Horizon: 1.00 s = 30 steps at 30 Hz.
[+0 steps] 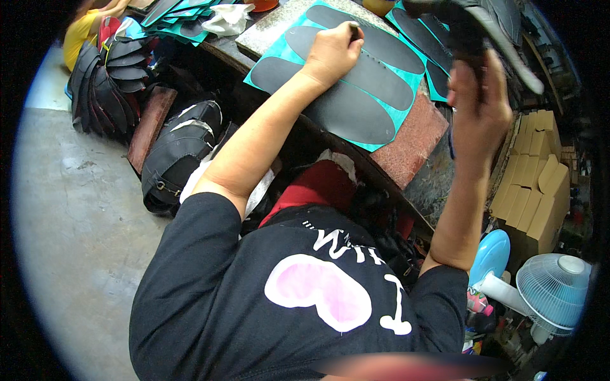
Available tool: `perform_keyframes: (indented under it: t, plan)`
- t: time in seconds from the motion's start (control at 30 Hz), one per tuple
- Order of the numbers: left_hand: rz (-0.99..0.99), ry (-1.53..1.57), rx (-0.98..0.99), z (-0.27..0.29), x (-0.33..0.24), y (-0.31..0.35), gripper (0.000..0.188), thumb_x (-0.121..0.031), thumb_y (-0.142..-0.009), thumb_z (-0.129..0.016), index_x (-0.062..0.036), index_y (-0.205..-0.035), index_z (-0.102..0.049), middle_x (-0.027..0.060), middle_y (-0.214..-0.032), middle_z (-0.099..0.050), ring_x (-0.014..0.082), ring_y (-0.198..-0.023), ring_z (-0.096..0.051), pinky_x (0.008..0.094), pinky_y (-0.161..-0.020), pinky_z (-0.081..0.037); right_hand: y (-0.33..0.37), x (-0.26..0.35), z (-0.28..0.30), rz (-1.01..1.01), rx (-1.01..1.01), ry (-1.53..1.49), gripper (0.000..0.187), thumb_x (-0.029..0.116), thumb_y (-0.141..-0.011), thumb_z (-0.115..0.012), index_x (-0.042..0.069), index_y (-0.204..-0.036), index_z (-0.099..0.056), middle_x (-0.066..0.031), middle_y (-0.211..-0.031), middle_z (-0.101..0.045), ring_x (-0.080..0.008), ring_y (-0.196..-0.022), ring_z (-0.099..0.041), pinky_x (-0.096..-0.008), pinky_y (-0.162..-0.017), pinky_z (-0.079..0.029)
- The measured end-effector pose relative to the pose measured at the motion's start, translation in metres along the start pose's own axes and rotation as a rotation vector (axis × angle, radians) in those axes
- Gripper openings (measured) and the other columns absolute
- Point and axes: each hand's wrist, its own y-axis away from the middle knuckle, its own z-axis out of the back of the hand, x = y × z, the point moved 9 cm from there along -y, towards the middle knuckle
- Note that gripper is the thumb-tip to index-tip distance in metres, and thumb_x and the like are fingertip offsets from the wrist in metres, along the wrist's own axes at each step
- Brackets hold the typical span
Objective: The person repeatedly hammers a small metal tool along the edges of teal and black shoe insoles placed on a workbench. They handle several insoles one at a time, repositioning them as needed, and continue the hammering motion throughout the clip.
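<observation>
A teal sheet (pixel 395 122) printed with large black ovals lies on the bench, and a row of small dark marks runs between two of the ovals. My left hand (pixel 332 56) rests on this sheet, closed around a short upright rod (pixel 354 29) with a pale top, which looks like a hand punch; its lower end is hidden. Raised at the right, my right hand (pixel 480 108) is blurred by motion. Its fingers are bent round a dark, smeared object (pixel 464 32) whose kind I cannot make out.
A reddish slab (pixel 413 140) lies under the sheet. More teal sheets (pixel 181 18) are stacked at the far left. Black cut pieces (pixel 105 82) fan out at the left, near a black bag (pixel 184 152). Cardboard boxes (pixel 534 184) and a fan (pixel 553 292) stand at the right.
</observation>
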Motion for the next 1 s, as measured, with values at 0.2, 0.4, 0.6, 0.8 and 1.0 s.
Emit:
perform_keyframes:
  t: [0.2, 0.4, 0.6, 0.8, 1.0]
  plan:
    - [0.037, 0.112, -0.045, -0.006, 0.003, 0.005, 0.013, -0.013, -0.085, -0.065, -0.002, -0.092, -0.062, 0.0188, -0.081, -0.068, 0.0311, -0.076, -0.069, 0.038, -0.07, -0.055, 0.027, -0.043, -0.036, -0.234, 0.321, 0.446, 0.034, 0.042, -0.092, -0.06, 0.018, -0.116, -0.061, -0.0154, -0.083, -0.069, -0.0373, -0.078, -0.068, -0.044, -0.063, -0.053]
    - [0.237, 0.267, 0.041, -0.013, 0.033, 0.001, 0.016, -0.016, -0.085, -0.067, -0.0036, -0.095, -0.065, 0.0133, -0.082, -0.07, 0.0253, -0.074, -0.07, 0.0345, -0.072, -0.055, 0.004, -0.019, -0.004, -0.104, 0.174, 0.168, 0.038, 0.037, -0.092, -0.064, 0.012, -0.121, -0.063, -0.0134, -0.088, -0.071, -0.0262, -0.078, -0.072, -0.0333, -0.065, -0.054]
    - [-0.302, -0.141, 0.046, -0.021, -0.03, 0.01, 0.012, -0.011, -0.084, -0.064, -0.0047, -0.093, -0.059, 0.0193, -0.075, -0.065, 0.0378, -0.075, -0.066, 0.0439, -0.069, -0.054, 0.024, -0.03, -0.049, -0.207, 0.44, 0.496, 0.034, 0.042, -0.092, -0.061, 0.016, -0.113, -0.063, -0.0153, -0.086, -0.069, -0.0366, -0.076, -0.067, -0.0439, -0.063, -0.052]
    - [0.335, 0.568, -0.003, -0.023, 0.038, 0.004, 0.013, -0.012, -0.085, -0.067, -0.0025, -0.094, -0.065, 0.0088, -0.08, -0.071, 0.0153, -0.071, -0.071, 0.03, -0.067, -0.057, 0.008, -0.029, -0.009, -0.154, 0.262, 0.213, 0.037, 0.041, -0.092, -0.062, 0.016, -0.12, -0.063, -0.0153, -0.088, -0.07, -0.0325, -0.079, -0.07, -0.0384, -0.065, -0.054]
    - [-0.046, -0.009, 0.094, -0.021, -0.005, 0.0, 0.017, -0.015, -0.084, -0.068, -0.0047, -0.097, -0.064, 0.0141, -0.077, -0.069, 0.0249, -0.071, -0.07, 0.0358, -0.069, -0.056, 0.008, -0.007, -0.005, -0.117, 0.125, 0.057, 0.034, 0.031, -0.091, -0.067, 0.011, -0.118, -0.064, -0.0146, -0.089, -0.071, -0.0263, -0.08, -0.072, -0.0349, -0.068, -0.055]
